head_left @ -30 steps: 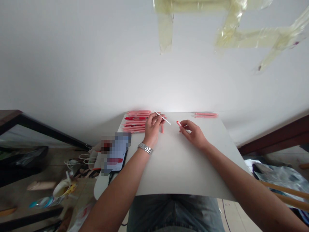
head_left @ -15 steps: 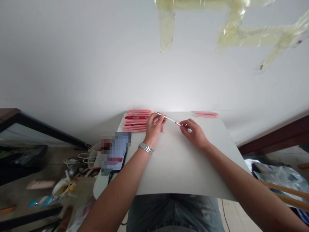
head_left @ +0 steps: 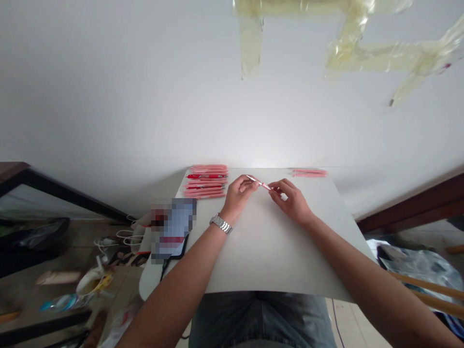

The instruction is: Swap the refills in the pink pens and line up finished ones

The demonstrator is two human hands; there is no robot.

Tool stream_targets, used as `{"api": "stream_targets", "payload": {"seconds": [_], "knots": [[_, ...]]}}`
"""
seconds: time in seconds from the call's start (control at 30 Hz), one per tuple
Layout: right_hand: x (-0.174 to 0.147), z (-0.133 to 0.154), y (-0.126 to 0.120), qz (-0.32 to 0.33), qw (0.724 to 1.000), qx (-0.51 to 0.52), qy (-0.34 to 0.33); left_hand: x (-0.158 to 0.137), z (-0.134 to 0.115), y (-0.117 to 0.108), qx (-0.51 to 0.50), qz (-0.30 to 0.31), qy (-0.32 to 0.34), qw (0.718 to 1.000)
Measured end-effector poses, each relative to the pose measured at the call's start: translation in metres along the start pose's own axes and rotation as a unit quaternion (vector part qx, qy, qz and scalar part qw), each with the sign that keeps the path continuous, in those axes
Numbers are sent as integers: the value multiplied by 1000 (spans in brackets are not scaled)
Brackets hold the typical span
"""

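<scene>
A thin white stick (head_left: pixel 253 179), which looks like a pen refill, slants between my hands just above the table. My left hand (head_left: pixel 239 192) pinches it near the middle with thumb and fingers, and its far end sticks out past them. My right hand (head_left: pixel 290 199) is closed round the pinkish pen part (head_left: pixel 266 186) at the lower right end. My fingers hide much of that part. To the left of my left hand lies a row of pink pens (head_left: pixel 206 192), with a red pen (head_left: pixel 205 176) among them.
Two or so pink pens (head_left: pixel 310 173) lie at the table's back right, by the wall (head_left: pixel 145 96). A phone (head_left: pixel 176 227), blurred out, rests on the left edge of the white table (head_left: pixel 268 256). A cup (head_left: pixel 89 282) and a bottle (head_left: pixel 63 303) are on the floor at left.
My left hand has moved right, closer to my right hand, and less of the white stick shows. A pink piece seen under the left hand is out of sight. The right hand stays put.
</scene>
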State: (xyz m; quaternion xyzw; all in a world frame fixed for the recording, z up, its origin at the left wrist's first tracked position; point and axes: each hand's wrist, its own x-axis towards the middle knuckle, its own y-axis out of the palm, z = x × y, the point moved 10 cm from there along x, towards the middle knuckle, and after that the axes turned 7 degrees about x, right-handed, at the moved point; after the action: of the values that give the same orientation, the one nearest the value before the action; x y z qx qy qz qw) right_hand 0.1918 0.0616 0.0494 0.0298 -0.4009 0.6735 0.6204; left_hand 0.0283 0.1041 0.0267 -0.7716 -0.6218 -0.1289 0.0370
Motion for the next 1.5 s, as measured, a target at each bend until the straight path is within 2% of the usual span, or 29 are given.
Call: {"api": "stream_targets", "payload": {"seconds": [0.33, 0.6, 0.87, 1.3, 1.5], "knots": [[0, 2, 1, 7, 1000, -1, -9, -1, 3, 5, -15, 33, -17, 999], [0, 3, 1, 7, 1000, 0, -12, -1, 2, 2, -15, 12, -23, 1000], [-1, 0, 1, 6, 1000, -1, -10, -1, -7, 1, 37, 15, -7, 999], [0, -1, -3, -15, 1000, 7, 2, 2, -6, -15, 87, -10, -17, 996], [-2, -8, -6, -34, 999, 19, 25, 7, -13, -37, 138, -77, 41, 987]]}}
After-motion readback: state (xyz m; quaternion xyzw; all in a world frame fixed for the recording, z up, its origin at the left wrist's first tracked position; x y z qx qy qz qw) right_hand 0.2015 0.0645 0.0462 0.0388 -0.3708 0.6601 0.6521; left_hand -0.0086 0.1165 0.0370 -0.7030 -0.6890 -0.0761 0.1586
